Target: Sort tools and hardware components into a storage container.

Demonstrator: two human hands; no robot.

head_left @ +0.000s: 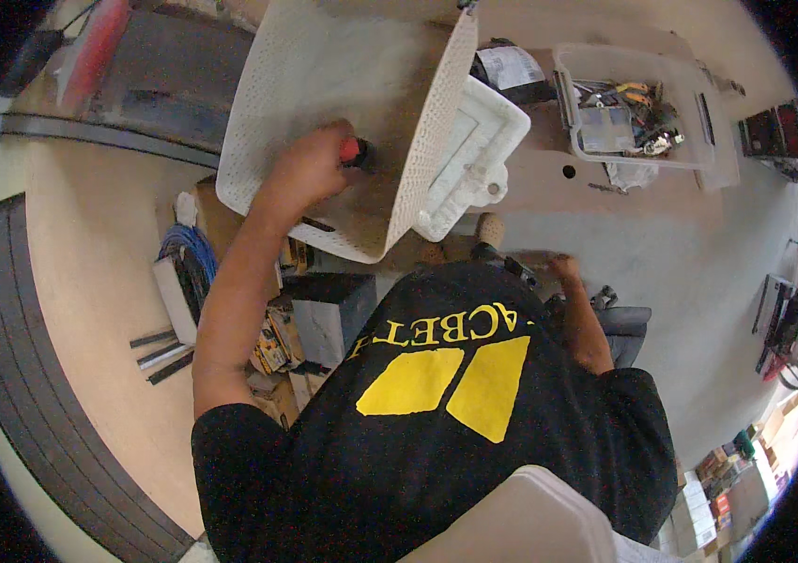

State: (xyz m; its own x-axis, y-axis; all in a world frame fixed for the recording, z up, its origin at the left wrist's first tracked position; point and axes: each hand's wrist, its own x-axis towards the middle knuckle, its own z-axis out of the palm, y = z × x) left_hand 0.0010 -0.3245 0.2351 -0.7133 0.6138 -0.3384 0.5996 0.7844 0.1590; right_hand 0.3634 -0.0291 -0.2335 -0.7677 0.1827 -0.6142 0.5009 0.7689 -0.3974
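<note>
My left hand (310,167) reaches over the near edge into a white plastic basket (437,117) with perforated walls. Its fingers are closed round a small red-and-black object (354,152), whose kind is unclear from here. The basket stands tilted at the table's near edge. To the right, down by my lap and a dark chair armrest, is my right hand (565,269), apart from the basket. It is small and blurred, so its fingers do not show clearly.
A white plastic tray (467,159) leans against the basket's right side. Beyond it stand a black package with a white label (512,68) and a clear bin (563,89) of tools and metal parts. Boxes (322,314) and a blue cable coil (191,249) lie below left.
</note>
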